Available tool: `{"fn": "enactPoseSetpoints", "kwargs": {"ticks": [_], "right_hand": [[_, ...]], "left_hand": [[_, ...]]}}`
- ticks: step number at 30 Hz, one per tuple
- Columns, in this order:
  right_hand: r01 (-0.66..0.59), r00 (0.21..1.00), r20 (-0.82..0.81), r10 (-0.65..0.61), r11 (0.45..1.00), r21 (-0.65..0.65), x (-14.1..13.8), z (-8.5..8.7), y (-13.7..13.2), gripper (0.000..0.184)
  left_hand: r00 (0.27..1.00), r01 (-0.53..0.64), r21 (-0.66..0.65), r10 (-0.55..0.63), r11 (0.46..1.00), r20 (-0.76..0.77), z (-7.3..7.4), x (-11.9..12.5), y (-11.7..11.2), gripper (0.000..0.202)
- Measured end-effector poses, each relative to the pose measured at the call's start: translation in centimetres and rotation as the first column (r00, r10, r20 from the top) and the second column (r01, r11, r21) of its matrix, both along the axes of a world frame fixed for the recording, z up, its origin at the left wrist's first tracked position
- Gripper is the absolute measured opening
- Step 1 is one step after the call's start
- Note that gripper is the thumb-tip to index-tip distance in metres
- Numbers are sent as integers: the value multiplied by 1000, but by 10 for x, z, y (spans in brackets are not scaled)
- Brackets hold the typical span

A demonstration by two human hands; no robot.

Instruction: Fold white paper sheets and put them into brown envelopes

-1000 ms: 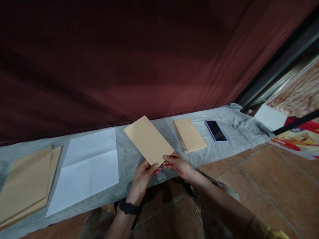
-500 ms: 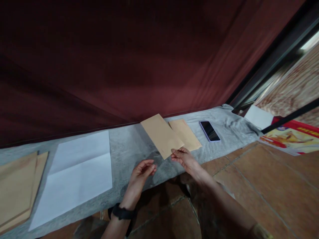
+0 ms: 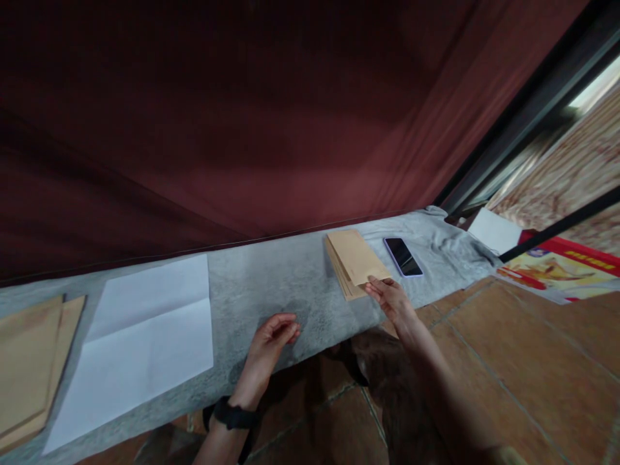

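Note:
My right hand [image 3: 389,298] pinches the near corner of a brown paper envelope [image 3: 361,257] between thumb and fingers. That envelope is lifted slightly at its left edge above several more brown envelopes [image 3: 356,293] stacked under it. My left hand [image 3: 277,332], a black band on its wrist, hovers over the grey cloth near its front edge. Its fingers are loosely curled, with a gap between thumb and forefinger, and nothing is in them. Left of it lies a large creased sheet of white paper [image 3: 140,342].
Larger brown envelopes [image 3: 29,361] overlap at the far left of the grey cloth [image 3: 261,278]. A phone [image 3: 403,257] in a purple case lies right of the small envelopes. Behind rises a dark red curtain [image 3: 271,142]. A colourful printed box [image 3: 562,268] sits at right, by a dark bar.
My right hand has carried the envelope rightward and down onto the small stack, still gripping its corner. The left hand has barely moved.

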State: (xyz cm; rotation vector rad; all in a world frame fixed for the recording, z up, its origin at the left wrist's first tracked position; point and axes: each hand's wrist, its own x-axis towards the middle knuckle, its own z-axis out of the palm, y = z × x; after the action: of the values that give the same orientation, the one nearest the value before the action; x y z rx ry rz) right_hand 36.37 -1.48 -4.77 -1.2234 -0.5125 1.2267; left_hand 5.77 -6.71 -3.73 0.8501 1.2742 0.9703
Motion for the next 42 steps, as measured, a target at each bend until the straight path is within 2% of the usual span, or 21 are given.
{"fn": "enactPoseSetpoints", "kwargs": {"ticks": [5,9,20,35,42], "right_hand": [[8,1000,5,-8,1000,-26,3,-4,-4,35],[-35,999,26,37,994,-104,7,-4,-4,29],[-137,987,47,152,963,-231,12,7,-9,11],[-169,941,219,258,918,-358,11,11,-10,16],[-178,915,278,292,912,-370,14,7,-10,17]], "left_hand": [[1000,3,17,-3,1000,-8,-2,-2,0,40],[1000,13,14,-12,1000,-10,-4,-3,1,43],[1000,18,-3,-18,1000,-4,-3,-5,0,44],[998,48,11,-47,999,-42,-8,-5,0,44],[996,63,4,-63,998,-58,-8,-5,0,43]]}}
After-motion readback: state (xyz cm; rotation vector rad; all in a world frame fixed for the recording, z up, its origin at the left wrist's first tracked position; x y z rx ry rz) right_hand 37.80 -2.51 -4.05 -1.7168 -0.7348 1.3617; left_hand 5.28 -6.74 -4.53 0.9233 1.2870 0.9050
